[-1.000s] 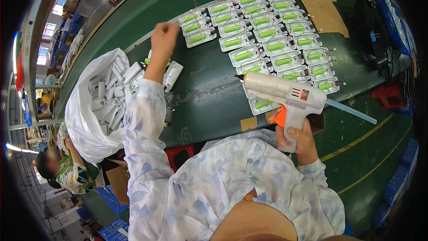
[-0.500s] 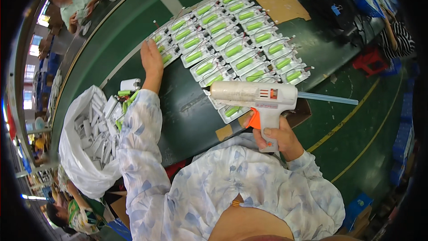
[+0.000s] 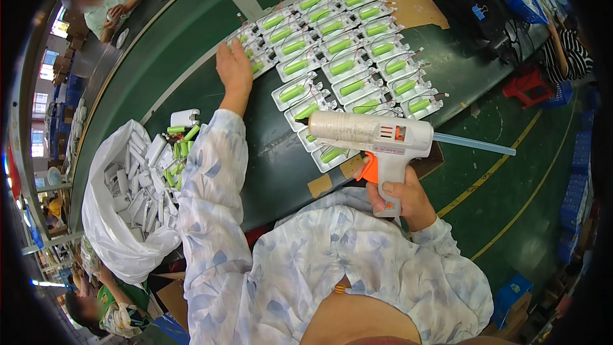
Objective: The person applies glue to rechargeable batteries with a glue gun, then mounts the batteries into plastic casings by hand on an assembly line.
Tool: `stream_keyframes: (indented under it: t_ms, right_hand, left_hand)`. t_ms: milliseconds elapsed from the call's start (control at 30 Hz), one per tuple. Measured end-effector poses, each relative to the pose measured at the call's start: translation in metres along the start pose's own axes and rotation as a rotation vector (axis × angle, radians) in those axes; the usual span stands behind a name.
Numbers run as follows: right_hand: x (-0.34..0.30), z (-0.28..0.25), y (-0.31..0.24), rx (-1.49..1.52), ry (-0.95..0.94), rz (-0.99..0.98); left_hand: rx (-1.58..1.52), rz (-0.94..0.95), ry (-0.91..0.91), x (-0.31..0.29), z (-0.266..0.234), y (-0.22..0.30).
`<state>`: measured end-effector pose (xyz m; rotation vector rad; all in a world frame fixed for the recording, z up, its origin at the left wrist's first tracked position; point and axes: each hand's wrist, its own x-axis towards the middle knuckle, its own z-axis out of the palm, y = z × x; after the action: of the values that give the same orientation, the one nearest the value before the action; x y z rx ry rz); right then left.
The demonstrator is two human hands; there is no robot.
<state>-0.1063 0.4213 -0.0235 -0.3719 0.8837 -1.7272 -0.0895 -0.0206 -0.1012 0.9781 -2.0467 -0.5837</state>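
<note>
My right hand (image 3: 408, 198) is wrapped round the handle of a white glue gun (image 3: 383, 133) with an orange trigger. Its nozzle points left, and a clear glue stick (image 3: 476, 143) juts out of its back end. My left hand (image 3: 235, 71) lies with fingers stretched out against the far left end of the rows of white plastic casings (image 3: 295, 66). Each casing that shows fully holds a green cylindrical battery (image 3: 341, 68) with thin wires. The fingers hide part of the leftmost casings. The glue gun covers part of the nearest ones.
Left of my arm, a white plastic bag (image 3: 105, 217) holds loose white casing parts, with green batteries (image 3: 182, 147) beside it. Cardboard (image 3: 408, 0) and a black bag (image 3: 469, 6) lie at the far side of the dark table (image 3: 255, 172). Other people are nearby.
My left hand has moved right and slightly nearer, and the far left casings have shifted right with it, closer to the others. The glue gun has moved slightly right, still in my right hand.
</note>
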Motion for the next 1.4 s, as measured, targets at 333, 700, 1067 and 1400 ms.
stream_keyframes:
  t_ms: [333,700,1067,1400]
  right_hand:
    - [-0.011,-0.005,-0.006,0.010,0.048,-0.090]
    - [-0.020,-0.014,-0.007,-0.007,0.076,-0.155]
    - [-0.023,-0.023,0.002,0.042,0.082,-0.218]
    - [-0.023,-0.022,0.005,0.048,0.078,-0.235]
  left_hand:
    - [-0.101,0.209,-0.460,-0.153,-0.083,0.081]
    - [0.175,0.227,-0.468,-0.180,-0.054,0.119]
    - [0.180,0.209,-0.445,-0.179,-0.021,0.134]
    - [-0.279,0.023,-0.351,-0.142,-0.021,0.112]
